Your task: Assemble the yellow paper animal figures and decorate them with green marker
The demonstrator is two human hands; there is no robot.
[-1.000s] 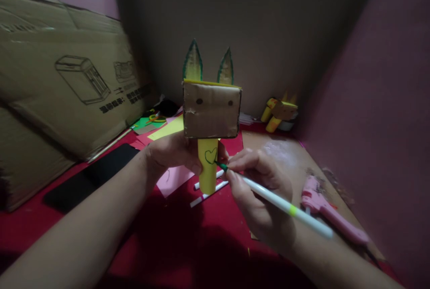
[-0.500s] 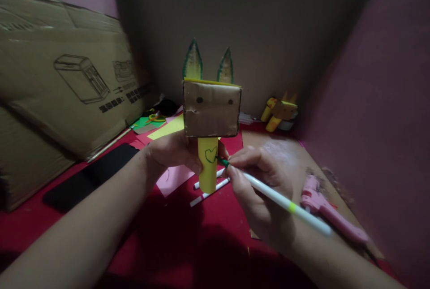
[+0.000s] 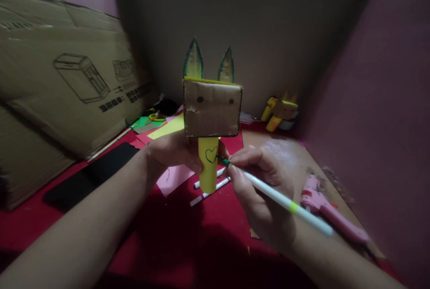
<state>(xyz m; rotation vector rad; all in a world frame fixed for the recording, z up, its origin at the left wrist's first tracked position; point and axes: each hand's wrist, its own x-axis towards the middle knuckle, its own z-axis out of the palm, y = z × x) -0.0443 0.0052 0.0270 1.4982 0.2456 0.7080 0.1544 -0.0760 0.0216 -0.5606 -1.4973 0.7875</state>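
Note:
My left hand (image 3: 178, 152) grips a cardboard animal figure (image 3: 212, 112) from behind, its thumb against the yellow paper tube (image 3: 207, 179) under the head. The boxy head has two dark dot eyes, a yellow top edge and two pointed ears outlined in green. A heart outline (image 3: 211, 154) is drawn on the tube. My right hand (image 3: 265, 186) is closed around a white marker (image 3: 278, 197) with a green tip and a lime band. That tip is at the heart's right side, at the tube's edge. Two more white markers (image 3: 210, 192) lie on the red surface behind the tube.
A pink glue gun (image 3: 332, 217) rests on a cardboard sheet (image 3: 250, 141) at right. Another cardboard animal (image 3: 282, 112) stands at the back right. At left are a black flat device (image 3: 90, 177), a large carton (image 3: 67, 69), coloured papers (image 3: 171, 127) and yellow-handled scissors (image 3: 156, 118).
Almost nothing differs. The figure and the marker have shifted very slightly to the right, with the marker tip still at the heart's right side.

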